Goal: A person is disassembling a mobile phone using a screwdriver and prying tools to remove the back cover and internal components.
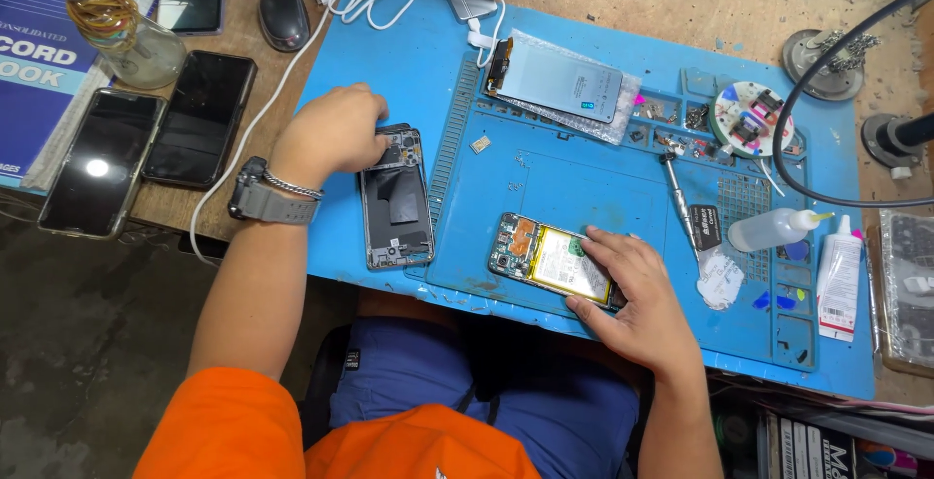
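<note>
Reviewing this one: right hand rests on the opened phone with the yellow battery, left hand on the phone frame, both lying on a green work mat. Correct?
Not quite: the work mat is blue, not green, as the head view shows. The rest holds: the right hand rests on the opened phone with the yellow battery, and the left hand is on the phone frame.

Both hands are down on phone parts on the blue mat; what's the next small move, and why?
Probably lift the frame with the left hand toward the open phone, which the right hand pins flat. The left fingers curl over the frame's top edge, and the phone's battery lies exposed.
</note>
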